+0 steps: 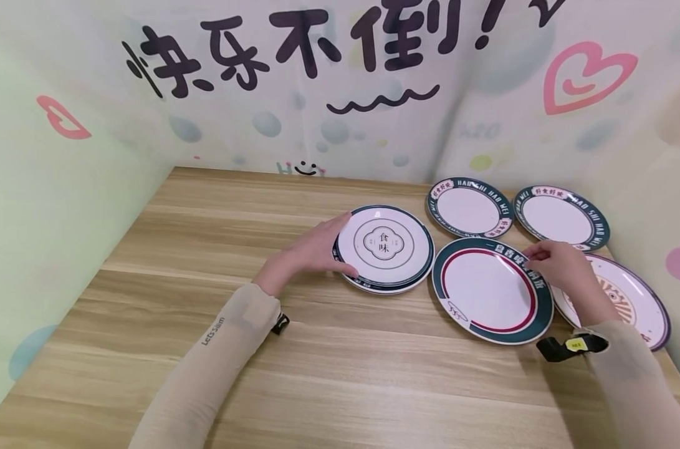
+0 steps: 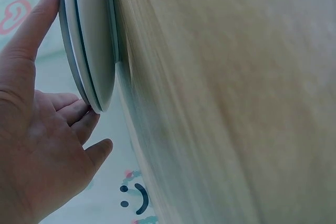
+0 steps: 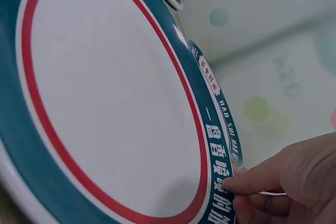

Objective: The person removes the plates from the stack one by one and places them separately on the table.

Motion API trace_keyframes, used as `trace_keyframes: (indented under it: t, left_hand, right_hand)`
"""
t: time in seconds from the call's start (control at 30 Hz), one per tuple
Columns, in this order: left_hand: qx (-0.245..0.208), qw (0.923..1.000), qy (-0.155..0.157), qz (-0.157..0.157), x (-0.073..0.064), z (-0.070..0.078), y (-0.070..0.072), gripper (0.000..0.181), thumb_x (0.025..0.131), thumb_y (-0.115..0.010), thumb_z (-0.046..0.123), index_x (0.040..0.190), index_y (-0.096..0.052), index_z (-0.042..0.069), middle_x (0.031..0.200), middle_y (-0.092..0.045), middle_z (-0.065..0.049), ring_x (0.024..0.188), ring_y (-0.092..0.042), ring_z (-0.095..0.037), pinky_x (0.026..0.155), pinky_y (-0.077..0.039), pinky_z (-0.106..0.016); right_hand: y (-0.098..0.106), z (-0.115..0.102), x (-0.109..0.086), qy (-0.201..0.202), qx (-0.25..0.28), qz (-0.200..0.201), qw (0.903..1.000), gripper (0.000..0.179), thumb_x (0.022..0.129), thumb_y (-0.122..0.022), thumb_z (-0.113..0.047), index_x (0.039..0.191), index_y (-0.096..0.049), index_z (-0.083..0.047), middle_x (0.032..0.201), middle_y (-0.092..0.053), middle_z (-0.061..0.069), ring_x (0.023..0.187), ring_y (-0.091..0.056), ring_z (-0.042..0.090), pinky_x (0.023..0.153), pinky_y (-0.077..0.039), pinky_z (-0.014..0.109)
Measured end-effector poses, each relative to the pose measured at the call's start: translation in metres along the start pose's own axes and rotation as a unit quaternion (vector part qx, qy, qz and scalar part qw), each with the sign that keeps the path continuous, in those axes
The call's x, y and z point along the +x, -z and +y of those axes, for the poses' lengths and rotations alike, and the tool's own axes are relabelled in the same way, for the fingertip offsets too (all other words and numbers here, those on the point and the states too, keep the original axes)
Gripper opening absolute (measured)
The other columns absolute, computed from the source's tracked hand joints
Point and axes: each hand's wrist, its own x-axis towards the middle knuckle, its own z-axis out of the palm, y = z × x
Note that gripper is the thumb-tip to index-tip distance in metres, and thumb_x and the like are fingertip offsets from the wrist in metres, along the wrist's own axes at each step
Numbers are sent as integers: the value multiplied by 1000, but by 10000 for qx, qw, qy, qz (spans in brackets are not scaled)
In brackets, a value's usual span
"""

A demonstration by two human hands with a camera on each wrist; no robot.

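Observation:
Near the middle of the table, my left hand [image 1: 321, 249] spans the left side of a small stack of plates [image 1: 384, 243]. Its thumb lies along the near rim and its fingers reach the far rim. The top plate is white with a flower-shaped emblem; in the left wrist view the stacked plate edges [image 2: 79, 40] show. With thumb and fingers, my right hand [image 1: 564, 268] pinches the upper right rim of a larger plate [image 1: 482, 290] that has a wide teal band and a red ring. In the right wrist view the thumb presses on that plate's lettered band [image 3: 215, 150].
Behind stand two teal-rimmed plates, one at the centre right [image 1: 469, 209] and one farther right [image 1: 561, 215]. A purple-rimmed plate [image 1: 648, 305] lies partly under my right forearm near the table's right side. A printed curtain [image 1: 233, 125] hangs along the wooden table's back edge.

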Motion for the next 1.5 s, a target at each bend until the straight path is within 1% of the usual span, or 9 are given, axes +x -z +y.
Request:
trace_keyframes:
  t: [0.4,0.57,0.7,0.87,0.97,1.1,1.23,1.33,1.5]
  left_hand:
    - [51,10000,61,-59,-1,3,1,127,73,-81,61,161,-6,11,169,-13,-7,156,-17,-24,128,-17,-40]
    - [50,10000,36,-44,-1,3,1,127,73,-81,61,161,-6,11,169,-13,-8,156,-17,-24,128,-17,-40]
    - [20,10000,4,-34,0,2,1,127,72,-81,61,161,-6,11,169,-14,-8,156,-17,-24,128,-17,-40]
    - [-86,10000,-23,-31,2,1,2,125,72,-81,60,161,-8,12,168,-16,-10,155,-19,-27,128,-18,-42]
    - [-168,9998,-14,84,4,3,4,116,77,-81,55,161,-14,10,165,-24,-12,153,-24,-29,127,-22,-42]
    - [-44,9990,194,394,6,6,6,96,84,-78,44,157,-27,8,160,-37,-13,149,-33,-30,125,-27,-41]
    - [17,9954,679,674,5,9,9,81,88,-75,39,153,-37,8,151,-48,-11,141,-44,-28,120,-35,-41]
    - [-302,9911,985,839,4,11,10,73,89,-75,35,149,-43,9,138,-56,-8,128,-53,-25,112,-44,-39]
    - [-1033,9808,1245,1093,6,10,9,61,89,-76,27,142,-52,8,126,-60,-9,112,-59,-25,99,-52,-36]
  right_hand:
    - [9,-20,-7,39,360,331,9988,42,100,-58,-25,131,-55,3,125,-55,31,107,-51,42,79,-53,32]
    - [6,-38,-7,214,456,400,9979,41,101,-56,-28,130,-56,1,129,-56,31,112,-52,44,88,-55,46]
    - [1,-51,-7,352,672,333,9966,42,102,-55,-30,132,-55,0,132,-56,30,121,-51,47,101,-49,58]
    - [-6,-65,-5,523,880,195,9946,44,102,-55,-32,135,-54,-2,137,-54,28,128,-49,46,106,-46,59]
    - [-11,-73,-2,632,986,146,9930,44,102,-55,-31,135,-55,-3,138,-54,26,129,-49,44,105,-47,57]
    - [-19,-84,2,789,1016,80,9917,44,102,-56,-29,136,-55,-2,138,-56,25,129,-50,44,103,-48,56]
    - [-26,-95,4,964,1072,-10,9896,43,101,-57,-26,136,-55,-1,138,-56,25,130,-52,44,105,-47,57]
    - [-31,-104,4,1081,1222,-99,9865,43,100,-59,-24,137,-54,-1,140,-56,24,131,-52,43,107,-46,56]
    - [-42,-114,4,1270,1547,-360,9791,50,99,-63,-25,141,-51,-2,145,-52,23,136,-48,42,112,-42,56]
